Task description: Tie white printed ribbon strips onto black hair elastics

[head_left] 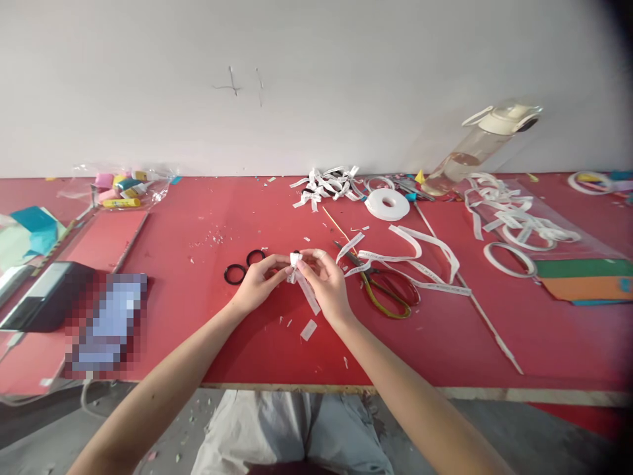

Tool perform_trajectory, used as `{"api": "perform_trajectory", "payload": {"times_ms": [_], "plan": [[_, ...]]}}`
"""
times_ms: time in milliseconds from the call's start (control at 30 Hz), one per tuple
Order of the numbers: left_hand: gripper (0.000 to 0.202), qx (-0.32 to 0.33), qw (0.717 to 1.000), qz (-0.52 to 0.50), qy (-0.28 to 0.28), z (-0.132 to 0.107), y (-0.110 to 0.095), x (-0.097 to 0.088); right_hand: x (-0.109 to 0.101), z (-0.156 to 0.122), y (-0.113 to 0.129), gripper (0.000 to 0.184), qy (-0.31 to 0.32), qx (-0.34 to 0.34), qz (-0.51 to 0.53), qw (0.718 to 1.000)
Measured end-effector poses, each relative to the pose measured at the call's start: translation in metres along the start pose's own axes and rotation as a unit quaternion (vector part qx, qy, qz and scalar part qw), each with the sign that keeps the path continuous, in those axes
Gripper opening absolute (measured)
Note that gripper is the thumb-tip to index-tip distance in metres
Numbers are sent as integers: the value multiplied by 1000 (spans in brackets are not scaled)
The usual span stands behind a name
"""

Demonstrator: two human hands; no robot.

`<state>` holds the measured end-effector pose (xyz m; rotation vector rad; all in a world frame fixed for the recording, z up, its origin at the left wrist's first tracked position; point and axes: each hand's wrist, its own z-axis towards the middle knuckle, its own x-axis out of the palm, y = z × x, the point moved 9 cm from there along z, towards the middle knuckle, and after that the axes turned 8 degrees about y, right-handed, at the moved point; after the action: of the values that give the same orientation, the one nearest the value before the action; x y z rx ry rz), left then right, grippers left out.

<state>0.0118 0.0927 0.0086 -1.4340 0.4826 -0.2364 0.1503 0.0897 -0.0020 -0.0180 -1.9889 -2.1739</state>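
Note:
A short white printed ribbon (307, 293) is pinched between my two hands, folded at the top with one tail hanging toward me. Something small and dark shows at the fold; I cannot make out what it is. My left hand (261, 280) grips the ribbon's left side, with fingers closed. On the right side, my right hand (325, 285) holds it between thumb and fingers. Two black rings, like hair ties (235, 274), lie just beyond my left hand. To the right of my right hand rest scissors (383, 297) with yellowish handles, partly under a long printed ribbon (445, 260).
At the back lie a pile of tied ribbons (329, 185) and a white tape roll (387, 204). A bottle (475, 148) leans at the wall. Ribbon loops (524, 218) sit right. A phone (109, 323) and black box (49, 297) lie left on the red table (188, 244).

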Motion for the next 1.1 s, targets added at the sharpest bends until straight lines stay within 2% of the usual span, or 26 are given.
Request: {"api": "perform_trajectory", "payload": {"times_ms": [200, 400, 533, 767, 967, 1100], "plan": [[28, -8, 999, 13, -32, -1, 1, -5, -1, 1, -1, 30, 0, 3, -26, 1000], [27, -9, 999, -45, 8, 2, 0, 3, -5, 1, 1, 32, -24, -3, -33, 999], [28, 10, 998, -67, -19, 3, 1, -2, -5, 1, -2, 34, -24, 5, -22, 999], [23, 14, 994, -104, -20, 2, 1, -3, 0, 1, -1, 34, -2, 21, 0, 1000], [30, 1, 992, -127, -21, 2, 3, -1, 0, 1, 3, 35, -1, 17, -4, 1000], [31, -3, 992, -122, -33, -1, 4, -2, 10, 0, -1, 33, 50, 11, 2, 999]]}}
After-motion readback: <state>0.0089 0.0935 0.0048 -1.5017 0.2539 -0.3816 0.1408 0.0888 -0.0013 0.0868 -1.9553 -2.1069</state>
